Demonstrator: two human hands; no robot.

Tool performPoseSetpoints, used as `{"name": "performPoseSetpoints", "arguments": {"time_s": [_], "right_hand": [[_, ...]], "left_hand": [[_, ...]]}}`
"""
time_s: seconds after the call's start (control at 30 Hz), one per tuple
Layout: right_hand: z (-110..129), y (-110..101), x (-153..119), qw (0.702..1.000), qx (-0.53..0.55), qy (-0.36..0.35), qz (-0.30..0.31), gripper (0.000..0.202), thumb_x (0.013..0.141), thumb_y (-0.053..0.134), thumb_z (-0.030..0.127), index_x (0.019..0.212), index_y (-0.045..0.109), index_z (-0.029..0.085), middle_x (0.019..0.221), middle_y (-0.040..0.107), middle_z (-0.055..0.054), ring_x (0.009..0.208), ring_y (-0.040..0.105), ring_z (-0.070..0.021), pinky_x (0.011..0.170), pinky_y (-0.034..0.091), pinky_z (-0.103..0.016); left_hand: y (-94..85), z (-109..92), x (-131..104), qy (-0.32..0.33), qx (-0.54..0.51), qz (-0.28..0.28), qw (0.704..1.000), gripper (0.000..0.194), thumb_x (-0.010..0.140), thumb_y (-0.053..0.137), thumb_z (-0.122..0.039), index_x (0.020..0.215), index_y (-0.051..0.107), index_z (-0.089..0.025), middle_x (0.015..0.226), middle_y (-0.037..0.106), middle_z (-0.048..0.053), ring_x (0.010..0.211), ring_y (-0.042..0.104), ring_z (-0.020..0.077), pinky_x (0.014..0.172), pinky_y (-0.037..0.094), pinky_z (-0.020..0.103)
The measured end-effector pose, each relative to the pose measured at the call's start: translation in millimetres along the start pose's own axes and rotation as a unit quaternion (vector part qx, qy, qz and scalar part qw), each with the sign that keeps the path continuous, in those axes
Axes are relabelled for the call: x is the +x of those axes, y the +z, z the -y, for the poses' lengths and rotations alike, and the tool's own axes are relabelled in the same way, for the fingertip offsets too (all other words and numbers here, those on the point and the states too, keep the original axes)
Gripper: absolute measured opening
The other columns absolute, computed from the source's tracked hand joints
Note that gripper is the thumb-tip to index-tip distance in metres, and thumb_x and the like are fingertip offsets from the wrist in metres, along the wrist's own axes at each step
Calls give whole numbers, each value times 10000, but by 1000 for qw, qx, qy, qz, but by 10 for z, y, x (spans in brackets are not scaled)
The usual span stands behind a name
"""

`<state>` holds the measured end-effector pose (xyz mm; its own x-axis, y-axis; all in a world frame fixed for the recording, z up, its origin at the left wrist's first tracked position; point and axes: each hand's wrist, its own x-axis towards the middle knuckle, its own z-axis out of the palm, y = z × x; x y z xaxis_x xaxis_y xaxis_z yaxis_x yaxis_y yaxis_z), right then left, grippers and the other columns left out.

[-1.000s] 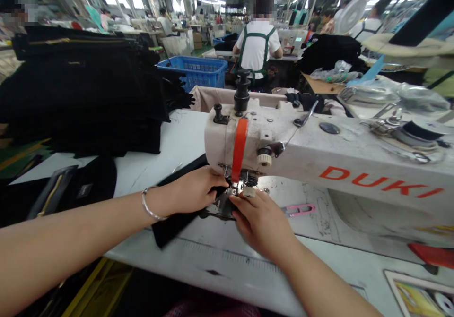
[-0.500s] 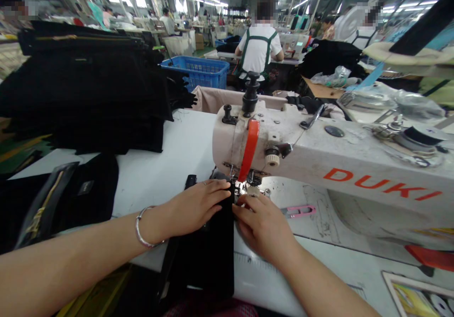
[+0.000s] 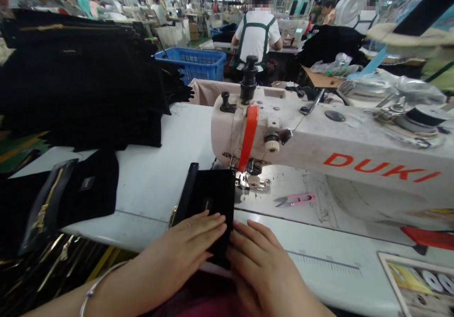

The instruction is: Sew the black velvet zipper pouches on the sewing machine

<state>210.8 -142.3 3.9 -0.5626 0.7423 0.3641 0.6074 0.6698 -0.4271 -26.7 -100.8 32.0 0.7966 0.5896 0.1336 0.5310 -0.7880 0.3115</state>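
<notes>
Resting left hand [image 3: 180, 251] on black fabric [image 3: 216, 184] and right hand [image 3: 260, 260] at its edge, with fingers close together. Pictured beside sewing machine [image 3: 301, 132].

Open worktop [image 3: 152, 175] runs left of the sewing machine [image 3: 305, 128]; a tall black stack [image 3: 81, 85] blocks the far left.

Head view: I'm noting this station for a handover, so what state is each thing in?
Black cloth: lying flat, right edge beside the needle area
Left hand: fingers laid on the cloth
Right hand: fingers extended at its right edge
Machine: lit at the needle; running or stopped, cannot tell
Snips: blades apart, lying down
Stack: piled high
Basket: upright
</notes>
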Motion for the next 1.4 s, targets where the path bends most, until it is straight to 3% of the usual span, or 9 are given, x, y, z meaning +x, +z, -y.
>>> {"name": "performPoseSetpoints", "arguments": {"time_s": [0.07, 0.13, 0.27, 0.43, 0.57, 0.73, 0.93, 1.17, 1.4], "right_hand": [[55, 85, -79, 999, -23, -13, -42, 278, 924, 567, 172, 1193, 638, 176, 1285, 659, -21, 1220, 550, -232, 1088, 380, -401], [89, 167, -128, 996, -24, -11, -84, 215, 951, 559, 155, 1137, 664, 173, 1211, 697, -24, 1153, 591, -223, 1020, 432, -388], [142, 265, -178, 992, 19, 19, -125, 181, 984, 521, 163, 1024, 695, 190, 1060, 730, -36, 968, 639, -203, 855, 498, -368], [180, 251, -225, 991, 46, 19, -127, 164, 961, 543, 112, 1028, 682, 170, 996, 735, -36, 905, 637, -176, 793, 509, -341], [176, 234, -256, 991, 41, 17, -126, 173, 944, 541, 96, 1010, 683, 170, 955, 729, -39, 836, 616, -181, 743, 498, -343], [169, 232, -254, 992, 31, 15, -118, 194, 948, 527, 99, 1034, 686, 169, 908, 718, -40, 784, 580, -189, 694, 469, -348], [179, 194, -249, 991, 46, 19, -121, 167, 932, 542, 92, 996, 681, 158, 885, 711, -40, 779, 573, -191, 696, 473, -350], [110, 184, -236, 994, 17, -10, -111, 226, 992, 488, 164, 1133, 662, 136, 1126, 716, -70, 887, 619, -203, 741, 527, -338], [7, 149, -57, 994, -25, -25, -107, 254, 974, 458, 136, 1101, 678, 142, 1103, 729, -63, 858, 634, -207, 695, 550, -341]], "left_hand": [[-16, 13, -40, -54, -48, -60, 996, 480, 992, 421, -118, 1453, 413, -252, 1409, 557, 23, 1280, 530, 152, 1079, 455, 282], [-21, 5, -43, -65, -60, -89, 992, 418, 1000, 418, -130, 1389, 496, -261, 1324, 588, 35, 1204, 557, 168, 1032, 485, 302], [86, -89, -28, 27, -21, -26, 999, 356, 1003, 402, -117, 1304, 582, -181, 1100, 627, 79, 1034, 572, 215, 958, 513, 384], [265, -84, -66, 64, -9, -7, 998, 315, 982, 459, -96, 1272, 578, -132, 1025, 646, 79, 966, 565, 221, 913, 513, 402], [227, -84, -73, 70, -32, -23, 997, 235, 989, 476, -109, 1176, 615, -142, 1037, 640, 70, 958, 551, 200, 898, 498, 373], [132, -161, -45, 77, -31, -38, 996, 268, 1007, 424, -104, 1214, 595, -116, 1070, 627, 94, 999, 532, 208, 925, 482, 370], [249, -109, -58, 90, -52, -10, 995, 246, 985, 466, -79, 1189, 599, -109, 1090, 634, 94, 1013, 534, 206, 939, 488, 377], [201, -93, 3, 104, -75, -23, 992, 216, 999, 447, -100, 1112, 629, -132, 1100, 666, 77, 961, 576, 187, 898, 497, 342], [149, 106, 100, 97, -69, 5, 993, 241, 950, 484, -74, 1114, 631, -171, 1089, 681, 53, 976, 587, 193, 922, 491, 344]]}}
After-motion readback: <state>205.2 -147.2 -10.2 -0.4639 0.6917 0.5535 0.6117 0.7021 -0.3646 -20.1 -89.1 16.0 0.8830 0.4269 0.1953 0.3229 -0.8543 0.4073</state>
